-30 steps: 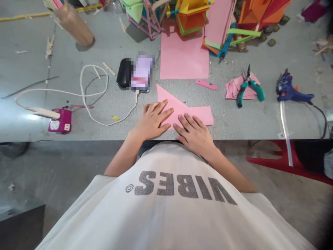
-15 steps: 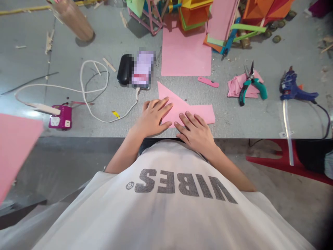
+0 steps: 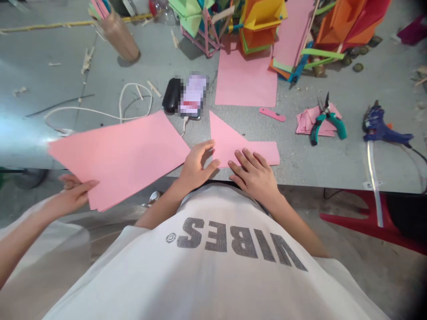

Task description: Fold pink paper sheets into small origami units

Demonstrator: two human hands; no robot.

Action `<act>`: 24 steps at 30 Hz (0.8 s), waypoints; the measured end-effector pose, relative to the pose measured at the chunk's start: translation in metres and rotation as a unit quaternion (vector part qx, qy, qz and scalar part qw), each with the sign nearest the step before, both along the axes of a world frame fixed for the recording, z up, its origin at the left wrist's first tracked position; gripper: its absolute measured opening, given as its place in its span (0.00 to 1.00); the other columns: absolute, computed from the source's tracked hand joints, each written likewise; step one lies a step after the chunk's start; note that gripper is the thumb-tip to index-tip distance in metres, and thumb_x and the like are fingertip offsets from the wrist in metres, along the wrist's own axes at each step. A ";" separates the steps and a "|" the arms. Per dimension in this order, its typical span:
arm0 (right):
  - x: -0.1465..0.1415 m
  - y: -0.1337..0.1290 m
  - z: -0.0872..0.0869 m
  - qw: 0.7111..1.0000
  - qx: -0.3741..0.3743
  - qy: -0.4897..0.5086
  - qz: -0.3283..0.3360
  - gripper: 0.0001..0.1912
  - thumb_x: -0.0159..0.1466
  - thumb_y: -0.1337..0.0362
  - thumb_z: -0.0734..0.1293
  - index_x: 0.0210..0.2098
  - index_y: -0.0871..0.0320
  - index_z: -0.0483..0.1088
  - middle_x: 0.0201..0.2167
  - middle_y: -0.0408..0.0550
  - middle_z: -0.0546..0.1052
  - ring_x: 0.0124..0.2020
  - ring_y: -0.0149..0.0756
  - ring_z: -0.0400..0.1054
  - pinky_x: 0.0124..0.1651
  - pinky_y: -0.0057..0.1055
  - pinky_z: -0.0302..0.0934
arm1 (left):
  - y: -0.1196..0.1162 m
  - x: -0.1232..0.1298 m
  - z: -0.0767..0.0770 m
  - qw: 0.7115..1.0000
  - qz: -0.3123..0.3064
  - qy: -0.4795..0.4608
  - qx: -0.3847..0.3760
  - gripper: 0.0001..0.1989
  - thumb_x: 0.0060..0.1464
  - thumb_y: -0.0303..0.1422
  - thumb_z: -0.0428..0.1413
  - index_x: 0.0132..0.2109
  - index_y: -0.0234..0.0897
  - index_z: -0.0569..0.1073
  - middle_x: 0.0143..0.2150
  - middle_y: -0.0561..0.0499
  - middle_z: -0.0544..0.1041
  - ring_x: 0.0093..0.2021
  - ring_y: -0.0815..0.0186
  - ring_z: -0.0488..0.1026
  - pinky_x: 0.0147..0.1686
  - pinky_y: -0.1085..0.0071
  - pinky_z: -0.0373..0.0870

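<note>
A folded piece of pink paper (image 3: 230, 133) lies near the table's front edge, with a pointed flap at its left and a straight strip at its right. My right hand (image 3: 255, 171) rests flat on the lower part of it, fingers stretched out. At the paper's left edge is my left hand (image 3: 197, 164), thumb and fingers apart with nothing gripped between them. Close against that hand comes the corner of some large pink sheets (image 3: 123, 151), held by another person's hand (image 3: 76, 193) from the left.
Beyond the folded paper lie a pink sheet (image 3: 247, 84), a pink cutter (image 3: 272, 114), a phone (image 3: 193, 95) on a cable and a black case (image 3: 172, 95). To the right are pliers (image 3: 325, 122) on pink scraps and a glue gun (image 3: 376, 122). Colourful paper lanterns (image 3: 262, 22) stand behind.
The other person's pink sheets have come in from the left, over the cable and purple adapter. My left hand has lifted off the folded paper and shifted to its left edge. My right hand stays on it.
</note>
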State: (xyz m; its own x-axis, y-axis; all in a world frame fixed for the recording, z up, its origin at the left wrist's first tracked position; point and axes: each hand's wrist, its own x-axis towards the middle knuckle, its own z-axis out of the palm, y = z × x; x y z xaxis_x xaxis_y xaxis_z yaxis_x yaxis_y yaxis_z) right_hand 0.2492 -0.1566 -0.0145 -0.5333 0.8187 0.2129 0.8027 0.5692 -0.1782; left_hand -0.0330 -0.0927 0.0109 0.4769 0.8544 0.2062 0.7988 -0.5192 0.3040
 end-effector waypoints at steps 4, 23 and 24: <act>0.000 0.000 0.000 1.000 0.019 0.010 0.001 0.24 0.83 0.53 0.69 0.73 0.54 0.80 0.80 0.62 0.75 0.82 0.63 0.69 0.81 0.61 0.62 | -0.044 -0.017 0.006 0.960 -0.005 0.223 0.172 0.33 0.69 0.61 0.49 0.40 0.45 0.90 0.54 0.45 0.92 0.63 0.39 0.88 0.41 0.50 0.83; -0.002 0.003 0.000 0.998 0.056 -0.018 0.000 0.22 0.84 0.52 0.68 0.71 0.51 0.82 0.78 0.59 0.78 0.79 0.61 0.73 0.76 0.59 0.68 | -0.094 -0.095 0.034 0.948 0.225 0.215 -0.069 0.28 0.75 0.30 0.50 0.76 0.42 0.78 0.77 0.32 0.79 0.72 0.36 0.80 0.60 0.42 0.82; -0.002 0.003 0.000 0.999 0.052 -0.017 0.000 0.22 0.84 0.52 0.68 0.71 0.51 0.82 0.78 0.59 0.78 0.80 0.61 0.72 0.76 0.59 0.68 | -0.094 -0.100 0.035 0.947 0.225 0.219 -0.065 0.28 0.76 0.30 0.49 0.75 0.42 0.78 0.75 0.32 0.80 0.71 0.36 0.82 0.59 0.43 0.82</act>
State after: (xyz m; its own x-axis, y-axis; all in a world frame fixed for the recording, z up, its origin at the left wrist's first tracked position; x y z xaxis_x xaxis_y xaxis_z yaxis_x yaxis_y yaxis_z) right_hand 0.2470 -0.1535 -0.0142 -0.5417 0.7932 0.2781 0.8072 0.5832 -0.0910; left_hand -0.1328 -0.1871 0.0464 0.0737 0.9961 -0.0482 0.9947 -0.0769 -0.0688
